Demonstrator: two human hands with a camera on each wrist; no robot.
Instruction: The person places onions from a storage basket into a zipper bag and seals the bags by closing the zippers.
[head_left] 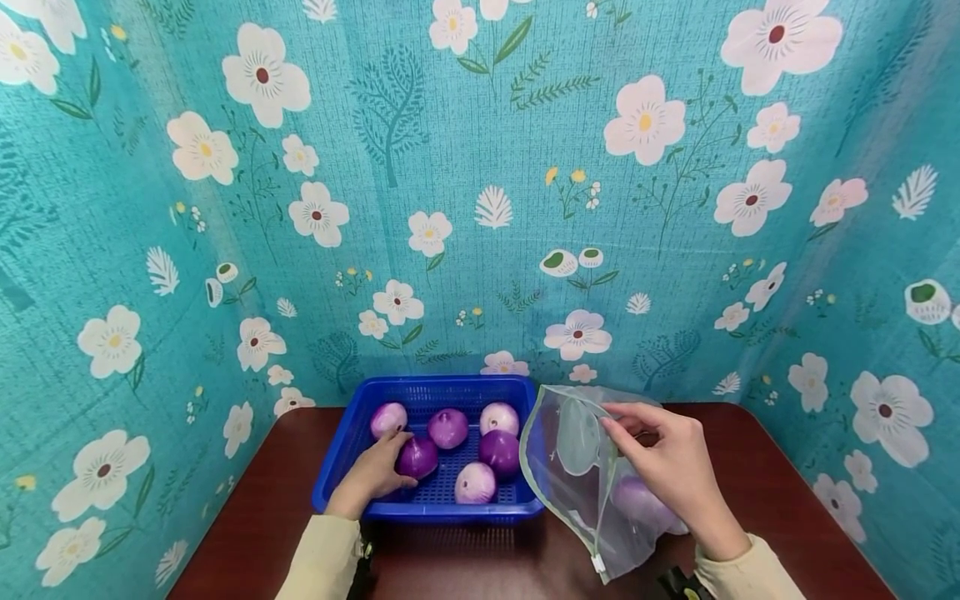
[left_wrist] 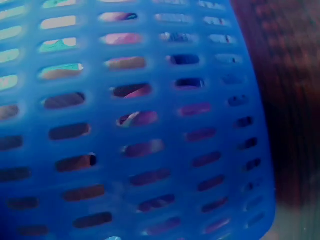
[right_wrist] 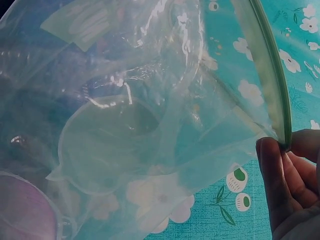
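Note:
My left hand (head_left: 372,475) reaches over the near left side of a blue plastic basket (head_left: 442,510). Its thumb and fingers curl round a purple onion (head_left: 417,457). Several other onions, among them a paler one (head_left: 475,483), lie in the basket. With thumb and fingertips, my right hand (head_left: 667,454) pinches the upper edge of a clear zip bag (head_left: 555,467), whose mouth gapes toward the basket. Inside the bag sits an onion (head_left: 637,500), blurred by the plastic. In the right wrist view the pinched green zip strip (right_wrist: 280,90) shows. Perforated basket wall (left_wrist: 110,140) hides the left hand's grip in the left wrist view.
Basket and bag stand side by side on a dark red-brown table (head_left: 442,567). A teal flowered cloth (head_left: 465,275) rises behind the table and along both sides. A white zip slider (head_left: 597,563) hangs at the bag's lower front corner.

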